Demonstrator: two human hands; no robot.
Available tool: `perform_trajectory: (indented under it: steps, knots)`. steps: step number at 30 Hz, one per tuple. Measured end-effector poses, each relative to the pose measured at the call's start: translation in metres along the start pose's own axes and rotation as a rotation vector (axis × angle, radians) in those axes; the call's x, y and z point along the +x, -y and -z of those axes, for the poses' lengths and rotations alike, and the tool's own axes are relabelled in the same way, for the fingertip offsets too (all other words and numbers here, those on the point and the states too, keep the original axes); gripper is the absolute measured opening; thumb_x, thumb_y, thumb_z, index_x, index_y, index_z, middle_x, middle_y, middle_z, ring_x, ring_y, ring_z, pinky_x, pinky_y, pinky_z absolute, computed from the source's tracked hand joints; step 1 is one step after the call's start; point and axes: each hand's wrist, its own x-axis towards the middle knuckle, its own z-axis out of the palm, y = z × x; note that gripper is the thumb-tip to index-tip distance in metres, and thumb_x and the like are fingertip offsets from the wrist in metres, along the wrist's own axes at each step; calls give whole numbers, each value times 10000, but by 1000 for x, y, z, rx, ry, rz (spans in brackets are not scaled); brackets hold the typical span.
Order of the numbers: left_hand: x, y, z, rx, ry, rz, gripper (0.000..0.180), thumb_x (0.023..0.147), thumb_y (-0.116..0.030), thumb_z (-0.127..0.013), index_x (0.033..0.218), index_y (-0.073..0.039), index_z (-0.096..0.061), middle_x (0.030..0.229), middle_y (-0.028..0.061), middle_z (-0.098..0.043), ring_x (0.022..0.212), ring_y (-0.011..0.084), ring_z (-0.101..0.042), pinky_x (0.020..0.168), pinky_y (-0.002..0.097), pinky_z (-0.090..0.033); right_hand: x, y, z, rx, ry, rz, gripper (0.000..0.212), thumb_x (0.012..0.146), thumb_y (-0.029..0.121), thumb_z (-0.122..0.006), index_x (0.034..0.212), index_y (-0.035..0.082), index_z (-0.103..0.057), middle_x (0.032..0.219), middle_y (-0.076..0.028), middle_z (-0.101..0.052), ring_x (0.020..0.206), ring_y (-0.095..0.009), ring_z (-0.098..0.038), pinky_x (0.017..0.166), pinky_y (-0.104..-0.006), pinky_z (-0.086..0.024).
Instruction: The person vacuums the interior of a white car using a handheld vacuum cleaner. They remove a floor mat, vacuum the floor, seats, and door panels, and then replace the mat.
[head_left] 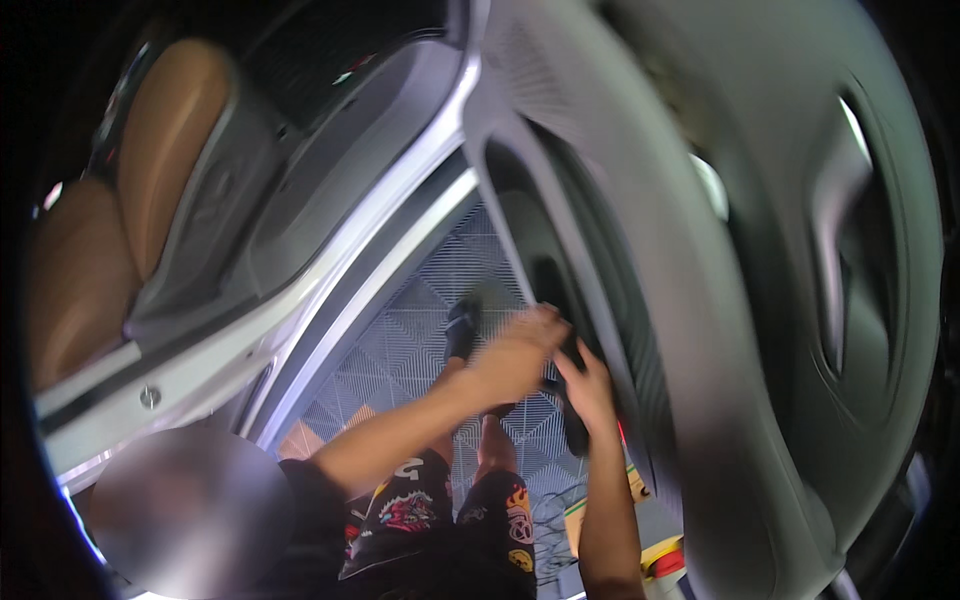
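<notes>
Black graphic shorts (410, 515) up close, one pair, lettering among the colourful prints. Two bare hands: left hand (523, 350) reaches across, blurred; right hand (592, 388) points up. Can't tell what either's gripping. They're beside one grey car door's lower pocket (520, 215). Beyond: one brown seat (180, 135).

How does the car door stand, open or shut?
Open. The grey car door stands angled away from the pale sill, with patterned floor and the person's legs showing between them.
</notes>
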Motion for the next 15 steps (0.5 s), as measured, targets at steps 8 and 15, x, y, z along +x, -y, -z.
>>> perform_trajectory:
  steps: [8, 15]
  knots:
    - [-192, 57, 166, 111, 154, 734, 532, 965, -174, -656, 1472, -51, -551, 1474, 235, -583, 1367, 406, -557, 1169, 456, -430, 133, 152, -51, 244, 183, -312, 448, 1018, 399, -594, 1069, -41, -660, 779, -172, -648, 523, -280, -624, 461, -453, -492]
    - [-291, 74, 115, -105, 649, 861, 531, 973, -326, -642, 1451, -101, -589, 1341, 261, -662, 1268, 415, -626, 1082, 479, -489, 149, 76, -58, 83, -41, -109, 536, 1053, 431, -560, 1080, -88, -690, 800, -202, -689, 524, -293, -638, 445, -424, -514]
